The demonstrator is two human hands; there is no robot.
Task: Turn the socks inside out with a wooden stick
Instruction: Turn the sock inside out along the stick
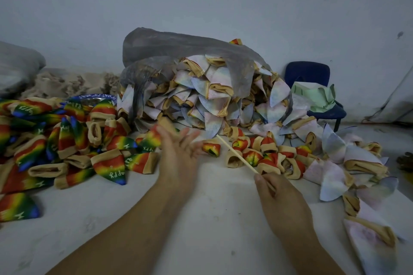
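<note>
My right hand [277, 196] grips the near end of a thin wooden stick [237, 154], which points up and to the left over the white floor. My left hand [178, 152] hovers with its fingers spread and holds nothing. Just beyond its fingers a rainbow sock [154, 138] is blurred; whether it touches the hand cannot be told. A small rainbow sock [211, 148] lies right of the left hand. Rainbow socks with tan cuffs [67, 145] are heaped at the left. Pale socks [205, 98] spill from a clear plastic bag [178, 44] in the middle.
More pale socks [348, 167] and rainbow ones [266, 158] lie scattered at the right. A blue chair [312, 76] with green cloth [317, 96] on it stands by the wall. Beige material [67, 85] and another bag [17, 67] sit at the back left.
</note>
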